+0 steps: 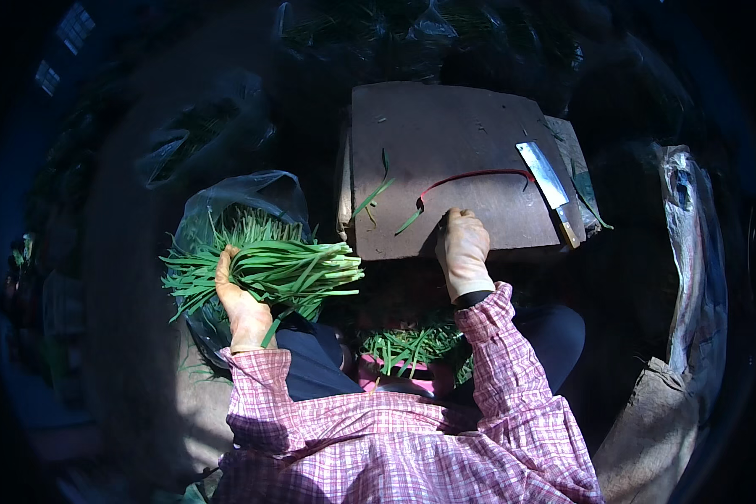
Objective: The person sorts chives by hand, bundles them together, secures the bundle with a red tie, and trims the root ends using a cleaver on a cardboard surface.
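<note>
My left hand is closed round a thick bunch of garlic chives, their pale cut ends pointing right. The bunch lies over a clear plastic bag with more chives inside. My right hand is curled at the front edge of a brown board; whatever its fingers may hold is hidden. Just beyond that hand, a thin red strap curves across the board. A cleaver with a wooden handle lies along the board's right side. A few loose chive leaves rest on its left part.
Between my knees stands a pink container with green trimmings on top. Another plastic bag of greens sits at the far left. To the right are a pale crumpled sack and brown sacking. Dark plastic-wrapped greens line the back.
</note>
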`<state>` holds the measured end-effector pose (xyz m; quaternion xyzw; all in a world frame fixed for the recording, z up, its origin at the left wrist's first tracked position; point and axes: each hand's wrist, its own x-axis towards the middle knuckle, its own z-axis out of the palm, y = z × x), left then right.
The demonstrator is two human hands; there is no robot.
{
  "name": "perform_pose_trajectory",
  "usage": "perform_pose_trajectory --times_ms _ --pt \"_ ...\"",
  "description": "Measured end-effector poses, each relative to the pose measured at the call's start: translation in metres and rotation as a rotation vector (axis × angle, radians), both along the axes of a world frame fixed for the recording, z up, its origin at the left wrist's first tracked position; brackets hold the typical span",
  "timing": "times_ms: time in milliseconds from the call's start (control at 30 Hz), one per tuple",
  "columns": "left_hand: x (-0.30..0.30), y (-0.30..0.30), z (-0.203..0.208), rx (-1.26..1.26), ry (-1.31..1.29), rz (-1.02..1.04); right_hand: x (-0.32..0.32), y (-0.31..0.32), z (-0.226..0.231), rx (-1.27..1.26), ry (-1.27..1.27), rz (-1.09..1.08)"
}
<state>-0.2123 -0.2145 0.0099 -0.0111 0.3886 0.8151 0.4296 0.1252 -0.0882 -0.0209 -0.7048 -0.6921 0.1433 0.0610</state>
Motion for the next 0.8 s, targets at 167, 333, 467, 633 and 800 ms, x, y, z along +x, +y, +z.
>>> perform_pose_trajectory --times_ms 167,333,467,633,800 --pt "0.006 0.006 0.001 -0.023 0.018 0.001 -0.076 -0.020 0.034 -0.108 0.628 0.537" --pt "0.000 0.004 0.004 -0.016 -0.006 0.037 -0.075 -0.013 0.067 -0.350 0.402 0.477" --pt "0.018 0.014 0.012 -0.017 -0.037 -0.049 -0.053 -0.031 0.111 0.444 0.619 0.494" --pt "0.045 0.025 0.022 0.079 -0.104 -0.082 -0.088 -0.040 0.106 0.426 0.346 0.855" --pt "0.058 0.022 0.018 0.082 -0.196 -0.028 -0.081 -0.059 0.072 -0.373 0.490 0.751"
